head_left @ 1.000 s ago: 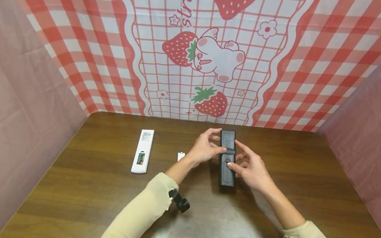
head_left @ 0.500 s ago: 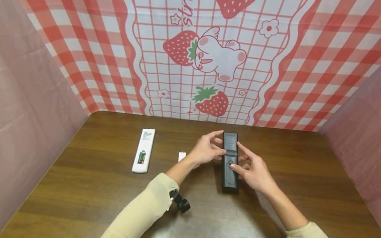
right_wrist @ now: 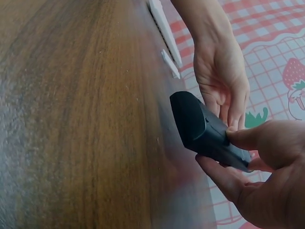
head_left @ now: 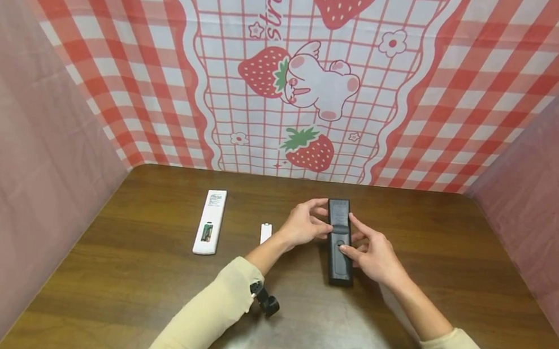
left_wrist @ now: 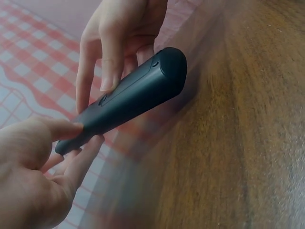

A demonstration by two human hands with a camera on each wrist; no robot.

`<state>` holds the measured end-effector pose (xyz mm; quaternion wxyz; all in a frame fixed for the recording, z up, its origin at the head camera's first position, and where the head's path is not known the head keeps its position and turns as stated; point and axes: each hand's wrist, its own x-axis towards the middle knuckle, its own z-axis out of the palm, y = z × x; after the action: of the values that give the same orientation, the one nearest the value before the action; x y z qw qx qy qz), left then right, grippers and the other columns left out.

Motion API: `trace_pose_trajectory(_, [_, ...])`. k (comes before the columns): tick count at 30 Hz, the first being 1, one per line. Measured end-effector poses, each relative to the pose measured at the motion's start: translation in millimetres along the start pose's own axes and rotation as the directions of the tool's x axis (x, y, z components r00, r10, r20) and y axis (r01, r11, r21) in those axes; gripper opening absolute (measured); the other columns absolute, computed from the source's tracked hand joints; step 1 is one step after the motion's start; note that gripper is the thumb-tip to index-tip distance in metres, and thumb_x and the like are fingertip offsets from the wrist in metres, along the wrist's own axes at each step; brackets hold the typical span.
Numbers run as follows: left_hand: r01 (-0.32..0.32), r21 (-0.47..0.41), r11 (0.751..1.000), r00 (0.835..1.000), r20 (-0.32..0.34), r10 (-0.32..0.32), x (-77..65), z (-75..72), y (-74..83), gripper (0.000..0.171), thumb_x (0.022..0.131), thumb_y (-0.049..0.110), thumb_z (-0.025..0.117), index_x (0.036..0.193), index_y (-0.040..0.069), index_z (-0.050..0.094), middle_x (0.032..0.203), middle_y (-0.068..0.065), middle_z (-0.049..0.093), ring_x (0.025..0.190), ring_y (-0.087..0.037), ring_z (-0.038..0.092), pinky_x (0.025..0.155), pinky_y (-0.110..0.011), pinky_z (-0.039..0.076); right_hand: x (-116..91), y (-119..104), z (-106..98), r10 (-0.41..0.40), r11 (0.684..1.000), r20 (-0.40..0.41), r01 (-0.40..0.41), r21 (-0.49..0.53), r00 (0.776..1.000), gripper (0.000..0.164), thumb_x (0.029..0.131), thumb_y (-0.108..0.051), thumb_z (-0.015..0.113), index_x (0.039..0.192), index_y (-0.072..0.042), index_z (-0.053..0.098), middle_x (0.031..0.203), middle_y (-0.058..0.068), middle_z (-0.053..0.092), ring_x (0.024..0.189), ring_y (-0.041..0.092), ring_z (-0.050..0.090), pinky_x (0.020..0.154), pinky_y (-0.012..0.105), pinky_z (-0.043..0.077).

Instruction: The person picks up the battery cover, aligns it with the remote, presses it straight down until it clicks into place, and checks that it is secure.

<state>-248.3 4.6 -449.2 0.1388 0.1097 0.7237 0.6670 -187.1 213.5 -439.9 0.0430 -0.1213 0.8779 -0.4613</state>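
- While the left hand (head_left: 303,223) and right hand (head_left: 375,256), fingers bent, are pinching the black remote (head_left: 340,214) above the table (head_left: 106,270), it is sitting slightly closer than before.
- That is seemingly only repositioning: its back cover (head_left: 341,268) is looking closed.
- Farther left, a white remote (head_left: 214,212) is lying open-backed.

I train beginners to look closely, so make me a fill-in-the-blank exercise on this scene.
The left hand and right hand hold a remote coloured ____.
In the head view, the white remote lies to the ____ of the left hand.
The small cover on the table is coloured ____.
The cloth behind the table is printed with a red fruit, the ____.
Missing words: black; left; white; strawberry.
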Motion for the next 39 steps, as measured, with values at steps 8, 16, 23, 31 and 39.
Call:
trace_pose_trajectory(8, [0.005,-0.01,1.0,1.0,0.0,-0.005,-0.5,2.5,-3.3,0.077,0.097,-0.016,0.075,0.167,-0.001,0.048,0.153,-0.034,0.063,0.124,-0.049,0.077,0.089,-0.041,0.075,0.2,0.9,0.6,0.02,1.0,-0.006,-0.02,0.0,1.0,0.085,0.101,0.001,0.08,0.172,0.005,0.035,0.118,0.036,0.072,0.085,0.027,0.082,0.065,0.035,0.072])
trace_pose_trajectory(16, [0.008,-0.001,1.0,1.0,-0.002,-0.008,-0.8,4.1,-7.4,0.08,0.095,-0.018,0.076,0.168,0.001,0.049,0.152,-0.033,0.063,0.125,-0.046,0.077,0.091,-0.04,0.075,0.2,2.7,2.2,0.053,0.999,0.0,-0.053,0.0,0.999,0.089,0.102,-0.001,0.08,0.174,0.006,0.029,0.121,0.035,0.07,0.086,0.026,0.081,0.067,0.035,0.073])
trace_pose_trajectory(23, [0.017,0.002,1.0,1.0,-0.004,-0.017,-2.3,5.0,-9.4,0.079,0.094,-0.018,0.076,0.166,0.001,0.051,0.152,-0.032,0.065,0.128,-0.048,0.076,0.093,-0.039,0.074,1.1,2.4,4.6,0.112,0.993,-0.004,-0.112,0.027,0.994,0.076,0.103,-0.003,0.079,0.165,0.015,0.039,0.121,0.036,0.072,0.085,0.022,0.079,0.069,0.036,0.073])
trace_pose_trajectory(31, [0.001,0.045,0.999,1.0,-0.019,0.0,-1.1,5.7,-15.6,0.078,0.093,-0.016,0.079,0.165,-0.002,0.051,0.149,-0.032,0.067,0.131,-0.047,0.075,0.095,-0.037,0.074,2.4,4.2,3.4,0.102,0.995,0.007,-0.102,0.015,0.995,0.072,0.103,-0.002,0.078,0.163,0.016,0.043,0.118,0.035,0.074,0.091,0.028,0.082,0.068,0.035,0.073])
trace_pose_trajectory(39, [-0.032,0.133,0.991,0.999,-0.007,0.034,-1.0,3.7,-18.3,0.077,0.094,-0.01,0.082,0.164,-0.003,0.052,0.147,-0.028,0.071,0.123,-0.036,0.08,0.095,-0.033,0.073,5.1,6.3,2.1,0.106,0.994,0.026,-0.106,0.004,0.994,0.073,0.103,-0.003,0.078,0.163,0.017,0.042,0.119,0.035,0.074,0.094,0.028,0.082,0.07,0.035,0.073])
